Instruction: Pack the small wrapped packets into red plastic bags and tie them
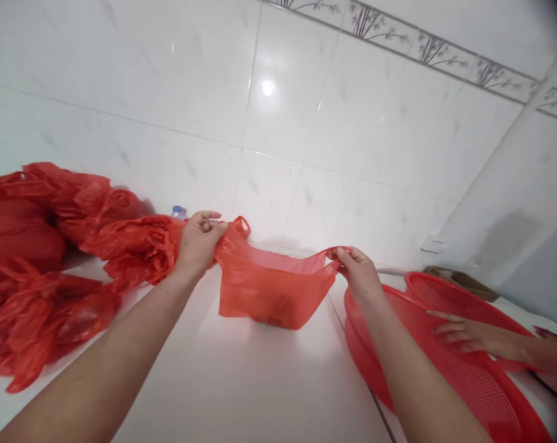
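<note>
A red plastic bag (271,289) hangs stretched between my two hands, just above the white counter (241,381). My left hand (199,241) pinches the bag's left handle, with a loop sticking up beside the fingers. My right hand (359,271) is closed on the bag's right handle. Something dark shows through the bottom of the bag, but I cannot make it out.
A heap of filled red plastic bags (42,258) lies at the left, a bottle cap (177,211) behind it. Red mesh baskets (463,363) stand at the right, another person's hand (463,335) resting in one. White tiled wall behind; a brown box (463,282) at the back right.
</note>
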`<state>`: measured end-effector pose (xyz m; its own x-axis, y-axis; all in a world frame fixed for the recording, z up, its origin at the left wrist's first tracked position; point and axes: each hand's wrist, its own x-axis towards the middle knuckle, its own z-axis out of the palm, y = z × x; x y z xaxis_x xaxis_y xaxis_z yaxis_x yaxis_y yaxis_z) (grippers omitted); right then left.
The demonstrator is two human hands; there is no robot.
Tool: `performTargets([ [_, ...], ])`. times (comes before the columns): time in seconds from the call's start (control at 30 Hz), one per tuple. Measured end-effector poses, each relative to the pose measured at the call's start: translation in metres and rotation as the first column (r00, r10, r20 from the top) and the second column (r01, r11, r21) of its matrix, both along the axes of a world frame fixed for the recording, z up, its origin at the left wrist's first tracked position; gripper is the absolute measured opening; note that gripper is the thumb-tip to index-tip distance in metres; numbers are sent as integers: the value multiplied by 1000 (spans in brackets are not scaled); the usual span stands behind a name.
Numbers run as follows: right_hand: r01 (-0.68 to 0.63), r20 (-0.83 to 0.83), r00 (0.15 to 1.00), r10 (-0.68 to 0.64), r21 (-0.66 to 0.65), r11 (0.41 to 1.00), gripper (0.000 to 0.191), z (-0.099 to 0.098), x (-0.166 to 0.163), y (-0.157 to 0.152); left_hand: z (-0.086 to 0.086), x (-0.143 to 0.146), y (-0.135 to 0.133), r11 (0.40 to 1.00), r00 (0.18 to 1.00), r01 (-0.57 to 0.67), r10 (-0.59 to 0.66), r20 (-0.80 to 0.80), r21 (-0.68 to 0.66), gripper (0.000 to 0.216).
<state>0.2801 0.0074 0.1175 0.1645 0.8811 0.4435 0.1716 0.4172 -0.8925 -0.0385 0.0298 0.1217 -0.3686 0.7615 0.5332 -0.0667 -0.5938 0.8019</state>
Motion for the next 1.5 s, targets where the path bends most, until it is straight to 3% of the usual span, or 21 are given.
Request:
performTargets([
  [0.13,-14,-49,999,15,8,1000,29,9,-9,-16,20,5,-14,997,995,79,-80,-54,-15,36],
  [0.23,41,-2,999,-41,-36,999,30,-1,-16,-28,9,2,-28,998,968,9,-24,-250,-61,40],
  [0.33,46,15,999,-46,-64,997,44,-28,-18,-40,-27,-12,-40,984,908,-170,138,-396,-48,49],
  [0.4,6,15,1000,-5,-52,999,63,-54,-16,-47,-60,-23,-45,984,925,-172,142,-353,-54,57],
  [0.5,-135,69,987,143,-100,986,86,-93,-11,-53,-112,-35,-50,984,954,4,-56,-296,-177,74],
  [0.57,-193,94,973,210,-162,968,96,-112,-11,-49,-139,-35,-53,953,955,114,-183,-233,-282,90],
  [0.67,-200,58,975,213,-173,964,103,-128,-15,-29,-158,-19,-58,862,952,220,-292,-93,-456,115],
  [0.77,-202,-40,979,198,-186,961,106,-134,-26,-1,-152,9,-58,769,938,319,-342,65,-555,125],
  [0.9,-227,-188,966,176,-293,929,99,-136,-46,22,-136,40,-48,714,969,246,-172,176,-655,120],
  [0.97,-305,-221,945,241,-335,891,78,-134,-54,23,-133,48,-41,703,960,274,-158,231,-656,110],
  [1.07,-403,-199,914,354,-339,850,28,-127,-58,17,-131,52,-35,667,872,490,-383,305,-562,71],
  [1.13,-415,-193,908,373,-279,866,17,-116,-55,11,-129,53,-34,639,818,575,-475,325,-511,47],
  [1.3,-421,-415,840,348,-95,902,16,-90,-36,7,-114,47,-28,781,867,482,-360,344,-397,36],
  [1.43,-272,-455,872,180,-145,951,17,-96,-25,18,-114,44,-15,789,864,476,-338,374,-387,36],
  [1.5,-279,-458,871,176,-168,945,21,-107,-25,22,-120,48,-8,788,861,466,-300,410,-401,35],
])
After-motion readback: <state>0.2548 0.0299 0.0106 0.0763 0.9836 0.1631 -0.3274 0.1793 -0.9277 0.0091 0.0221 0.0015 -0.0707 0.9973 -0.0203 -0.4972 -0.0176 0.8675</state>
